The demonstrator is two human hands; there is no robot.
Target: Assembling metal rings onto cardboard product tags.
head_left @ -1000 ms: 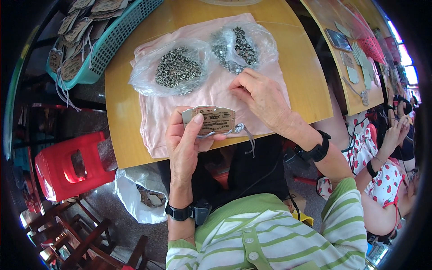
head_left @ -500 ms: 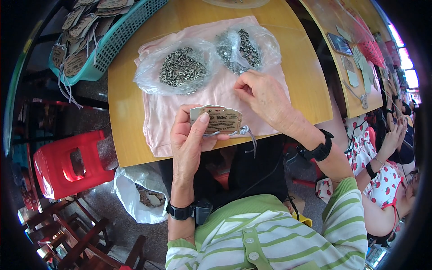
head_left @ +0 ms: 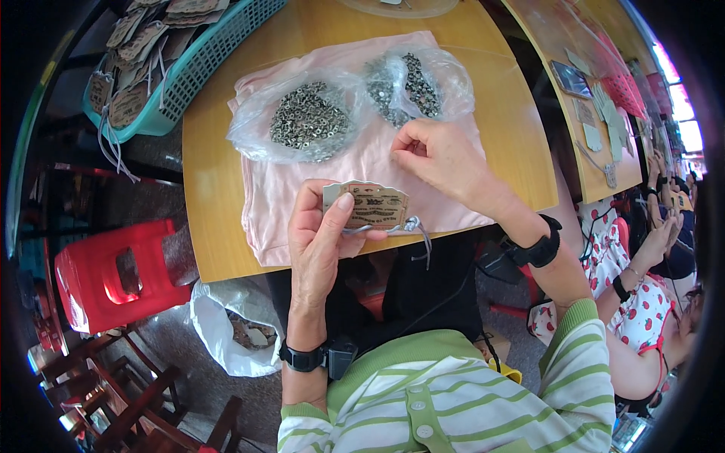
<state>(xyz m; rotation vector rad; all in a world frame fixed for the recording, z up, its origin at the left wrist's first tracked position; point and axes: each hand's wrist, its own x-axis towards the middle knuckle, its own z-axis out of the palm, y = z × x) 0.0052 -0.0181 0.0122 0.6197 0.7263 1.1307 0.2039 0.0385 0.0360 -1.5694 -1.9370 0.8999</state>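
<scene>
My left hand point(head_left: 316, 230) grips a brown printed cardboard tag point(head_left: 377, 207) near the table's front edge, its thumb across the face. A grey cord point(head_left: 414, 224) is knotted at the tag's right end and dangles below. Just above and right of the tag hovers my right hand point(head_left: 438, 162), thumb and fingertips pinched together; whatever may be between them is too small to see. Beyond both hands lie two clear plastic bags, one with small metal rings point(head_left: 308, 117) at the left, the other with small metal pieces point(head_left: 415, 90) at the right.
A pink cloth point(head_left: 264, 196) covers much of the wooden table point(head_left: 208, 166). A teal basket point(head_left: 215, 60) full of corded tags stands at the far left. Beside the table are a red stool point(head_left: 121, 275) and a white sack point(head_left: 226, 347). Another person point(head_left: 642, 309) sits at the right.
Both hands keep nearly the same pose; the tag and the right hand have shifted only slightly. The whole view has moved a little.
</scene>
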